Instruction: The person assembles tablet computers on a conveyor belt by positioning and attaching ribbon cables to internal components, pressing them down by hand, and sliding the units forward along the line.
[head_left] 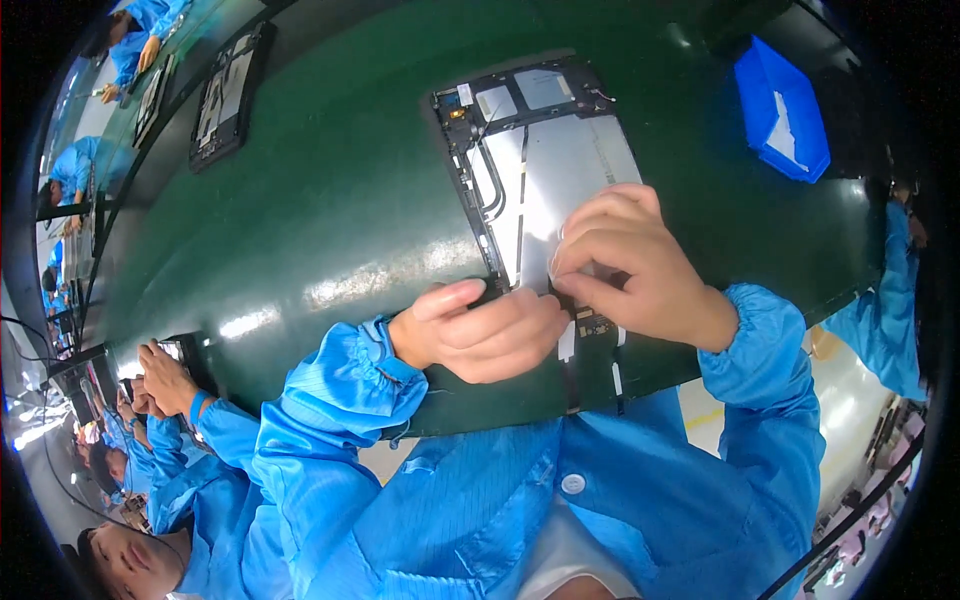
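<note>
A tablet with its back off [560,150] lies on the green table, its silvery inner plate, black frame and thin cables exposed. My right hand [635,265] is over its lower right part, thumb and forefinger pinched together. What they hold, if anything, is too small to make out. My left hand [490,335] rests at the tablet's lower left, fingers curled and tips close to the right hand's. Whatever is under those fingertips is hidden. Beside them, flat ribbon cables [568,345] with pale ends hang from the tablet's near end toward the table edge.
A blue plastic bin [782,110] with white pieces inside stands at the far right. Another opened tablet [230,95] lies at the far left. To the left, a co-worker's hand [168,378] works at a dark device. More people in blue sit along the left side.
</note>
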